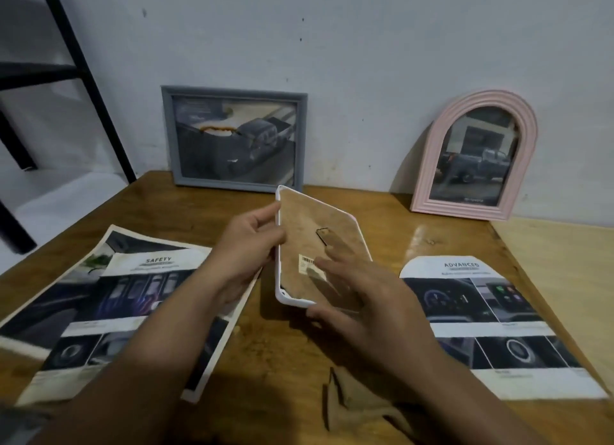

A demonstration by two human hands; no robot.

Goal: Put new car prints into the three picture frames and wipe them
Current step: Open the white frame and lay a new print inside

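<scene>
A white-rimmed picture frame is held tilted above the table, its brown backing board facing me with a barcode sticker and a small stand tab. My left hand grips its left edge. My right hand holds its lower right corner, thumb under the rim and fingers spread over the backing. A grey rectangular frame with a truck print leans on the wall behind. A pink arched frame with a truck print leans at the right. A "SAFETY" car print lies at left, an arch-cut "ADVANCED" print at right.
The wooden table meets a pale wall at the back. A brown crumpled cloth or paper piece lies near the front edge under my right forearm. A black metal shelf frame stands at the far left.
</scene>
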